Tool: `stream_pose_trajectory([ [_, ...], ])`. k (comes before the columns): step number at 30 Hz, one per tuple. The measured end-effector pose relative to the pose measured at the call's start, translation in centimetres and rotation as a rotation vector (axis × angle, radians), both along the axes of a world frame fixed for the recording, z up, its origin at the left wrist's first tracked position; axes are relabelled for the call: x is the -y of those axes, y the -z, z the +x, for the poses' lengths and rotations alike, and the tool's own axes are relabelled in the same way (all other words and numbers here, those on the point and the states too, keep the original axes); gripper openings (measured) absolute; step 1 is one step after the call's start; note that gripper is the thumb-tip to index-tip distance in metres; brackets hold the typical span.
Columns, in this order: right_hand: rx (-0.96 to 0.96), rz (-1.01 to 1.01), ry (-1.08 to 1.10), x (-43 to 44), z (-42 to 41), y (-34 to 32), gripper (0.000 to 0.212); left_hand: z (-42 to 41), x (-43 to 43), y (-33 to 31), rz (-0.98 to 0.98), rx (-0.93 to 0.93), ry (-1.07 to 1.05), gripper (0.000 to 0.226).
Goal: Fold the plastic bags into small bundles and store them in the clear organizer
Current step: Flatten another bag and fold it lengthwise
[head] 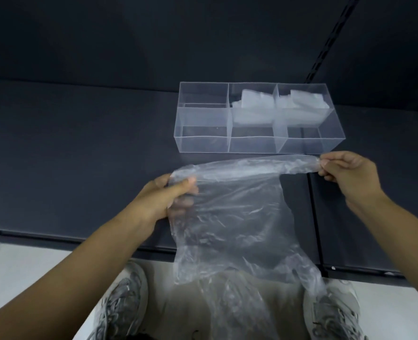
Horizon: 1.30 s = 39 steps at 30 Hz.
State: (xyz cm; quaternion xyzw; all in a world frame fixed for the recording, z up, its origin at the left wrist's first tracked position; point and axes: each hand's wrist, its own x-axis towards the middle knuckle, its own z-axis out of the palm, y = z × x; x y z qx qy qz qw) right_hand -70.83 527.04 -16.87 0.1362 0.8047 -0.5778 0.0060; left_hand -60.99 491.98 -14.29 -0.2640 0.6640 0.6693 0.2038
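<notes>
- Left fingers (178,187) curled tight round the bag's (240,217) top-left corner, thumb on top, other fingers showing through the film.
- Right fingers (327,164) pinch the far end of the top edge, which is bunched into a thin rope between the 2 hands.
- Left hand (161,200) sits lower and nearer than the right hand (350,175); the rope slopes up to the right.
- Bag is in the air, in front of the organizer (203,143) and not touching it. The body hangs down past the shelf (80,143) edge, over the shoes (122,303).
- Handling, my read: near weightless, limp, slick thin film. Traps air and holds no crease unless pressed. Won't break, but will stretch if yanked.
- Hold points: corners or the bunched edge. Flat film slips out of a pinch.
- Next probably needs it laid flat on the shelf and smoothed.
- Organizer: 2 bundles (252,106) in, middle and right cells, seemingly the far row. Left cells hold nothing I can see.
</notes>
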Motion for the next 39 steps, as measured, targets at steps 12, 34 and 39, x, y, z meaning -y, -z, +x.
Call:
stream_pose_trajectory([
  [12, -0.028, 0.037, 0.016, 0.3, -0.4, 0.7, 0.018, -3.5, -0.8, 0.6, 0.01, -0.057, -0.579, 0.019],
  [34, 0.107, 0.5, -0.821, 3.0, 16.5, -2.4, 0.031, 7.5, -2.7, 4.4, -1.31, -0.485, 0.743, 0.083],
  [39, 0.178, 0.08, -0.629, -0.4, 12.9, -3.8, 0.016, 6.6, -1.8, 4.7, -1.38, -0.465, 0.748, 0.082],
])
